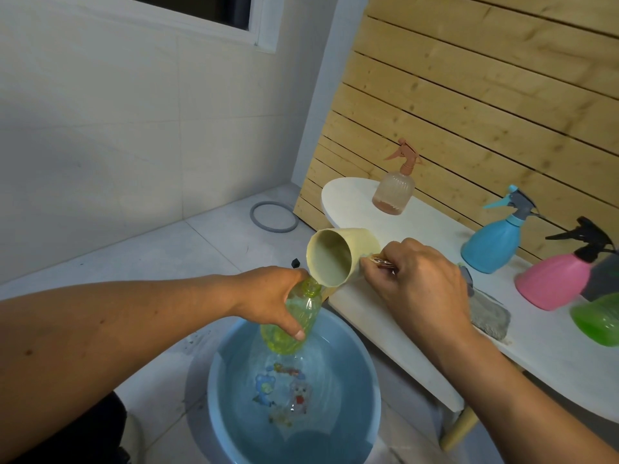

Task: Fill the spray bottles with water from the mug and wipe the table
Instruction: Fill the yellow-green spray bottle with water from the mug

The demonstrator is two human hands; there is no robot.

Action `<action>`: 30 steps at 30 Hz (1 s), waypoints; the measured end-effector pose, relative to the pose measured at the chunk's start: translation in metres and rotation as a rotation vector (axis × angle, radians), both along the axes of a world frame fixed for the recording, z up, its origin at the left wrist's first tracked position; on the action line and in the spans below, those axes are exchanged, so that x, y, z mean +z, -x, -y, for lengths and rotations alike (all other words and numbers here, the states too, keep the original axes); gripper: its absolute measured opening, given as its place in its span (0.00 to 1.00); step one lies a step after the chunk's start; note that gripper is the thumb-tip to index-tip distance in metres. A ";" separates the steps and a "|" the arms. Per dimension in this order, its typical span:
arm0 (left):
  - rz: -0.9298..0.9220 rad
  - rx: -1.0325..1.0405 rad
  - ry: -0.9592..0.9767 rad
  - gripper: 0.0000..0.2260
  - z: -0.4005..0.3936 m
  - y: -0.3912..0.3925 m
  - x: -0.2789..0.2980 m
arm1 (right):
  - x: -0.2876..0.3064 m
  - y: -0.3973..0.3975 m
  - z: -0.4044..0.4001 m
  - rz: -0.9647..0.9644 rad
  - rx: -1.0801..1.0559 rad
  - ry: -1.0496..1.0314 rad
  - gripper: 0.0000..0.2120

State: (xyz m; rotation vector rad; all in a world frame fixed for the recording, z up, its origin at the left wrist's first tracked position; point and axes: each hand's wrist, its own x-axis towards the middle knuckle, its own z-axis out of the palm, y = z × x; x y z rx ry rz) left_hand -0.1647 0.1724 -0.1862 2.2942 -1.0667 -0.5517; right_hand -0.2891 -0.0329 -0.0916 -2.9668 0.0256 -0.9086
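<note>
— Hands: state and position?

— Left hand grips one yellow-green bottle, cap off, fingers wrapped round its shoulder, tilted over the basin. Right hand holds one cream mug by the handle, fingers curled round it. Mug lies tipped nearly on its side, rim at the bottle's open neck.

— Basin count and location?

— One blue basin, on the floor just beside the tabletop, holding water; cartoon figures show on its bottom.

— Spray bottles on the tabletop?

— Four in view, all with bodies upright: one peach bottle at the far end, one blue bottle, one pink bottle with a black trigger head, one green bottle cut by the frame edge — its top cannot be seen.

— Wiping item?

— One grey cloth, lying on the tabletop behind the right wrist.

— Anything else?

— One grey ring on the floor near the wall.
</note>
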 end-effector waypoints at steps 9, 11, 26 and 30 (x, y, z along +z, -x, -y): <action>0.005 0.002 -0.003 0.36 -0.001 0.000 0.001 | 0.002 0.003 -0.003 0.011 0.002 0.036 0.18; 0.011 0.002 -0.011 0.36 -0.001 0.001 0.002 | 0.002 0.002 -0.002 0.008 -0.005 0.049 0.17; 0.012 0.004 -0.015 0.34 -0.001 0.002 0.004 | 0.001 0.002 -0.002 0.016 0.004 0.092 0.17; 0.015 0.005 -0.009 0.35 -0.001 0.002 0.004 | 0.001 0.002 -0.002 0.015 -0.003 0.116 0.18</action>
